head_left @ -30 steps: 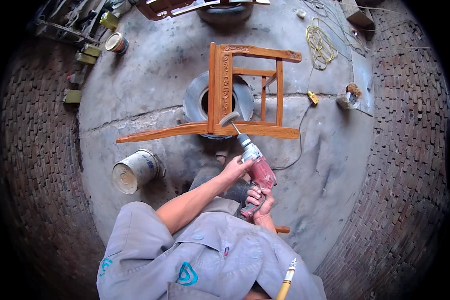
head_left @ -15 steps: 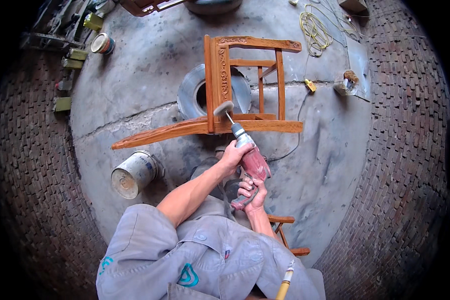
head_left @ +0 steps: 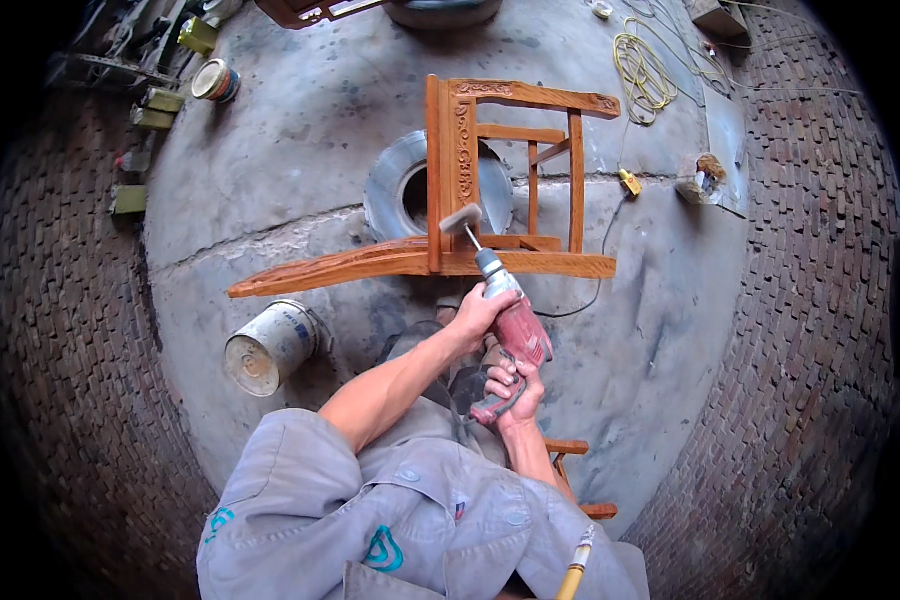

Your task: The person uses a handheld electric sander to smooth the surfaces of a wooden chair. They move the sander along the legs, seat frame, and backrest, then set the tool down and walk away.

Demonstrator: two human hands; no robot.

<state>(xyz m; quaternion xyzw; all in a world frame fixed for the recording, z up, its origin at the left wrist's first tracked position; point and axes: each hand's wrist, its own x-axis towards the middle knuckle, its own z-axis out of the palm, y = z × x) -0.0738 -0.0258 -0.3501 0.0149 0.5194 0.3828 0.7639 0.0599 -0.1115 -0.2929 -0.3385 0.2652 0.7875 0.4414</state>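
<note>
Gripped the power drill [head_left: 522, 337] by its handle in the curled right hand [head_left: 520, 393]; wrapped the left hand [head_left: 481, 308] round its front. Held the buffing disc [head_left: 460, 219] over the carved chair frame [head_left: 565, 265], itself over a tyre [head_left: 390, 195]. Could not tell if touching. Wore a teal emblem [head_left: 383, 548] on the grey shirt [head_left: 290, 470]. Saw blue print [head_left: 300, 330] on the white bucket [head_left: 278, 342]; cracked concrete floor [head_left: 660, 300], brickwork [head_left: 815, 250].

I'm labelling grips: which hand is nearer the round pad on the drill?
Left: the left hand holds the drill near its front, behind the round pad; the right hand is farther back, on the rear handle.
</note>
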